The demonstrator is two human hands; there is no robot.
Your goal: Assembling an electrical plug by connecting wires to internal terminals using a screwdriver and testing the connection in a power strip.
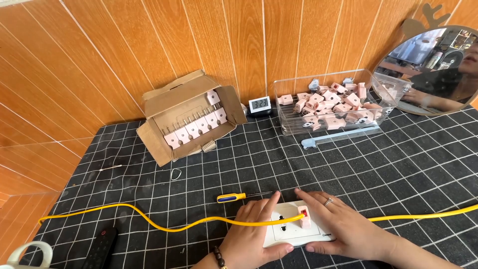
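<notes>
While both hands rest on the white socket block [298, 230] at the near edge of the surface [398, 164], neither closes round it. The left hand [251, 236] lies flat along the block's left end, its grip loose: forefinger stretched out toward the far side, thumb spread along the block's near edge, nothing clasped. The yellow cord [149, 221] runs under that forefinger, coming in from the left in a long curve and ending at the block's top face. The right hand [343, 226], a ring on one finger, covers the block's right end with fingers splayed and pressing down; its forefinger points left past the far edge, and the fingers lie just beside a small pink plug [304, 217] seated by a red switch on the block. Whether they touch the plug I cannot tell. A second stretch of yellow cord leaves from under the right hand toward the right edge.

Just beyond the left forefinger lies a screwdriver [239, 196] with a yellow and blue handle, its shaft pointing right. Farther off, to the left, an open cardboard box [164, 102] holds a row of pink plugs; a small digital clock [259, 104] stands at the wall, and a clear tub [378, 107] heaped with pink plugs sits to the right. A round mirror [433, 69] leans at far right, and a black remote [99, 246] lies near left.
</notes>
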